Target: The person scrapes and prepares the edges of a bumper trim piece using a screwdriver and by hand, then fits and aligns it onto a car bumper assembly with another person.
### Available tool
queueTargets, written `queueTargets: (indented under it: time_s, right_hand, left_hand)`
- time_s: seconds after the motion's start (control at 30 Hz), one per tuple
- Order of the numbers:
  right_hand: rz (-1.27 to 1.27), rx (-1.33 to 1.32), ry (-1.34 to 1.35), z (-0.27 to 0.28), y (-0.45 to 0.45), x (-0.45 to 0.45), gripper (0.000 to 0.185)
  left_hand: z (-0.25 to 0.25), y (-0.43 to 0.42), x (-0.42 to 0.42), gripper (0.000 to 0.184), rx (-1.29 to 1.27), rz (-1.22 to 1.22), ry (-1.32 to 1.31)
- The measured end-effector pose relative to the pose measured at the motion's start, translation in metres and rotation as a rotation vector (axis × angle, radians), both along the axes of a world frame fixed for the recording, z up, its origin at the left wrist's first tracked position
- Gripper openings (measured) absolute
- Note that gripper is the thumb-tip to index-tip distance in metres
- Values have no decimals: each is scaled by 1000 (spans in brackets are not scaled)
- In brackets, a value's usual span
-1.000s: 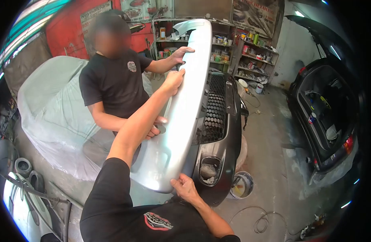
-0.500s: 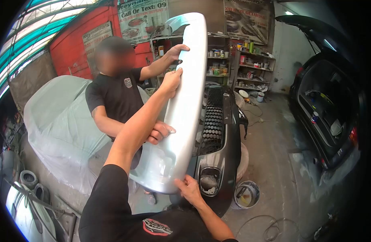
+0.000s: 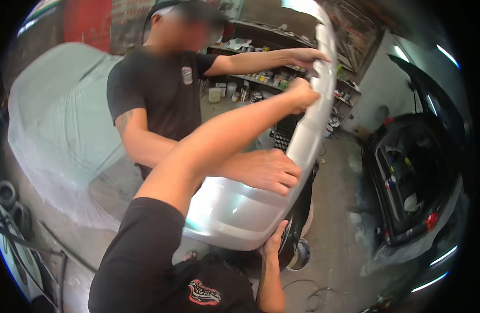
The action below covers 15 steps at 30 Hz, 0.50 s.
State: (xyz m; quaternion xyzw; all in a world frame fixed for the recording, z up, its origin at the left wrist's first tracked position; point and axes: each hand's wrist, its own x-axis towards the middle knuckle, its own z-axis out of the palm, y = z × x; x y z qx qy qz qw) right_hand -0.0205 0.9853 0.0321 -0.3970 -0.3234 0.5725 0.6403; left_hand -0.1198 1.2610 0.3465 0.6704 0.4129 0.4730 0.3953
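A silver car bumper [image 3: 240, 208] is held up at a steep slant, its top end cut off by the frame. My left hand [image 3: 302, 96] grips its inner edge high up, with my arm stretched across. Near the bottom corner my right hand [image 3: 274, 238] holds the bumper from below, thumb up along its side. The co-worker grips the same bumper too: one hand [image 3: 309, 58] just above my left hand, the other hand [image 3: 275, 172] closed at the edge lower down, past my forearm. Fingers on the far side are hidden.
The co-worker [image 3: 164, 94] stands close on the left, before a sheet-covered car [image 3: 62, 115]. Behind the bumper are a dark honeycomb grille [image 3: 283, 140] and a bucket [image 3: 301, 255]. On the right stands a black car [image 3: 407, 177], tailgate raised. A cable [image 3: 308, 292] lies on the floor.
The bumper has shifted right in view and turned, showing more of its edge. The co-worker appears larger and nearer. My right hand has moved to the right along the bottom corner.
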Motion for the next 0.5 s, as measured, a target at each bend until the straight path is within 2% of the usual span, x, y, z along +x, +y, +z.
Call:
queueTargets:
  time_s: [0.07,0.23,0.33,0.37,0.5]
  right_hand:
    - [-91,-63,-25,16,-1,-12,80]
    - [-136,-51,-73,7,9,-18,82]
    - [-110,-21,-19,-2,15,-22,84]
    - [-119,-28,-16,-1,14,-26,84]
    - [-168,-74,-60,0,7,-40,83]
  left_hand:
    - [-1,3,4,25,21,94,58]
    - [-2,16,15,33,-63,108,126]
    - [-18,35,32,33,-56,201,8]
    - [-19,40,32,34,-124,139,-20]
    - [-33,42,37,34,-125,127,-97]
